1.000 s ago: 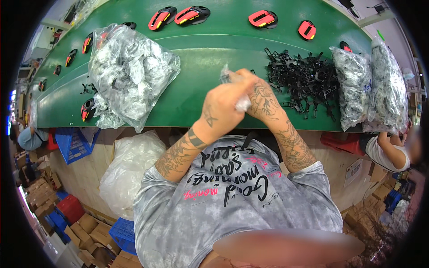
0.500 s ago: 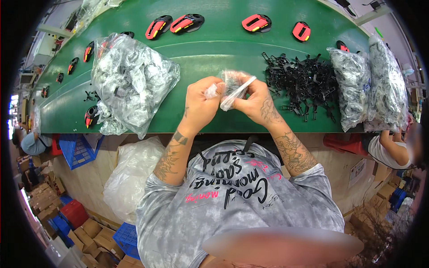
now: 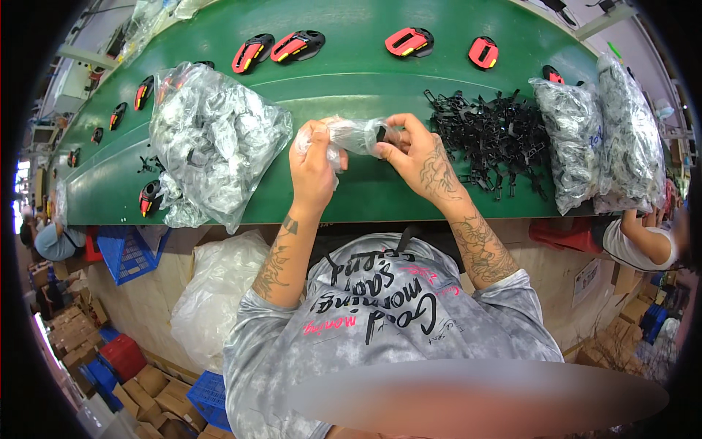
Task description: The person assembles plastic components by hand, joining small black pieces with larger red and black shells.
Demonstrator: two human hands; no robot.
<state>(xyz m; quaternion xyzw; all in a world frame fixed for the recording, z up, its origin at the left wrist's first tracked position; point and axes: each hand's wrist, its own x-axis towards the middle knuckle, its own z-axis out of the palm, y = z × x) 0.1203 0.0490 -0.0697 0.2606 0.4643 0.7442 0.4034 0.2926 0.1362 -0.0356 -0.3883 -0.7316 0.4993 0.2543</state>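
Note:
Between my hands, above the green bench, stretches a small clear plastic bag [image 3: 354,136]. My left hand [image 3: 313,162] is closed on its bunched end. At the other end my right hand [image 3: 415,152] pinches a small black part [image 3: 381,134] with the bag's plastic around it; my fingers hide most of that part. To the right of my right hand lies a loose heap of black plastic clips [image 3: 491,139]. A large clear bag [image 3: 219,143] full of smaller wrapped pieces sits left of my left hand.
Red and black mouse-shaped shells [image 3: 298,46] are spaced along the green bench [image 3: 351,197]. Two packed clear bags [image 3: 574,143] stand at the right. Below the bench are a blue crate [image 3: 131,252] and a white plastic sack [image 3: 216,300]. Other people sit at both sides.
My hands have moved apart, the left one leftward, and the crumpled bag is now drawn out between them. A black part now shows at my right fingertips.

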